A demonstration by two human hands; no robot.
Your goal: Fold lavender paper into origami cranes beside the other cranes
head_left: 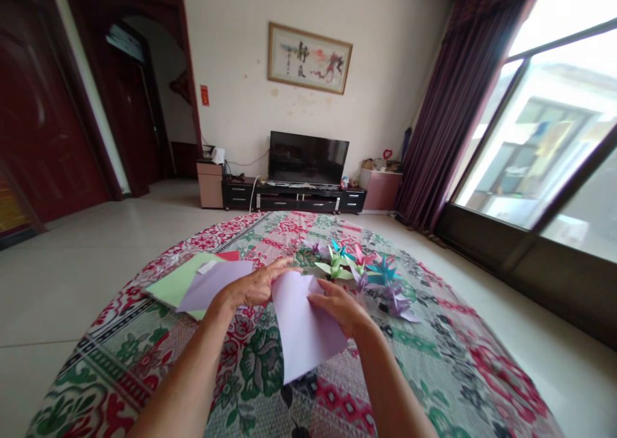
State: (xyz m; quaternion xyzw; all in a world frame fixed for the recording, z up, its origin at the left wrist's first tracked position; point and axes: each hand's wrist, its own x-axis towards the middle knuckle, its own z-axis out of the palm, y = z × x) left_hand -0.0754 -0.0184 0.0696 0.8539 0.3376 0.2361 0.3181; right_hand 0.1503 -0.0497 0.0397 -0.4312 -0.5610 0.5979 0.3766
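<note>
A light purple sheet of paper [303, 329] is held between my hands, tilted above the round table, with a curve along its left side. My left hand [258, 285] has the sheet's upper left edge, its fingers reaching past the far corner; the thumb is partly hidden. On the right side, my right hand [340, 306] pinches the paper, thumb on the face toward me and fingers behind. Folded paper cranes in several colours stand just beyond my right hand, among them a green crane [335, 264], a blue crane [384, 270] and a purple crane [399, 301].
Left of my hands lies a stack of loose paper, with a purple sheet [209, 287] over a green sheet [176, 280] and a red edge [229, 256] showing. A flowered tablecloth [260, 361] covers the table. Beyond stands a television [308, 160] on a low cabinet [299, 200].
</note>
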